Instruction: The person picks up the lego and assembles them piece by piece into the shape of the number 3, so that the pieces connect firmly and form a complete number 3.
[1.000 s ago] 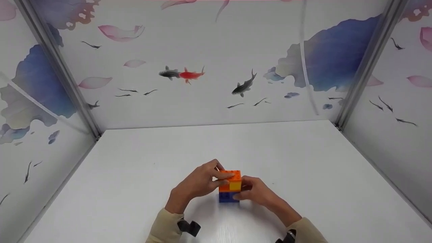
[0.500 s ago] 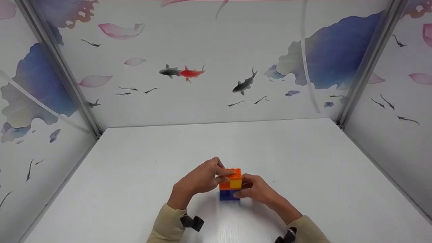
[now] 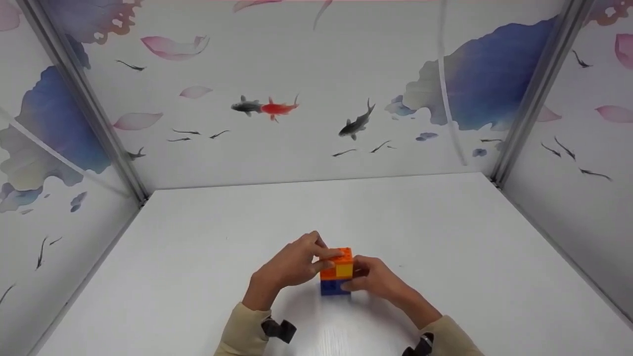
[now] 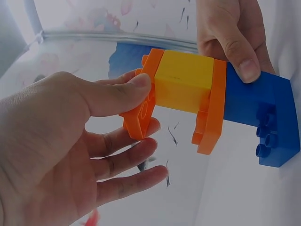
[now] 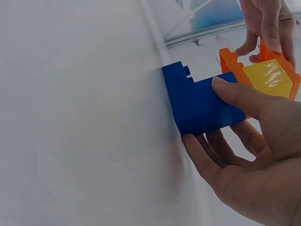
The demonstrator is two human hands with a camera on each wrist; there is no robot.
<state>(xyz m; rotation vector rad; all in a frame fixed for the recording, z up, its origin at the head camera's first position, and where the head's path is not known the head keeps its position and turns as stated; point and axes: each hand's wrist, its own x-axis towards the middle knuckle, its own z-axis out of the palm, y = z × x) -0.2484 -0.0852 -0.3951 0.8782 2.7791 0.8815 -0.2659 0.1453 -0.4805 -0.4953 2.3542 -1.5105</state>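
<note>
A small block stack stands on the white table, low in the head view at about 6 o'clock from the table's middle. A blue brick forms its base, with a yellow brick above it and orange pieces at the top and around the yellow one.

The top orange part is pinched by the left hand from the stack's 9 o'clock side, thumb on one face and fingers curled behind. The blue base is gripped by the right hand from 3 o'clock, thumb pressed on its side and fingers tucked below.

The likeliest trouble is judged to be a split at the wrong seam: if the top is pulled or twisted unevenly, the yellow brick could come away with the orange one. The base could also be tipped or slid on the smooth table if the right-hand grip slackens.

A printed wall with fish and petals is seen at 12 o'clock.
</note>
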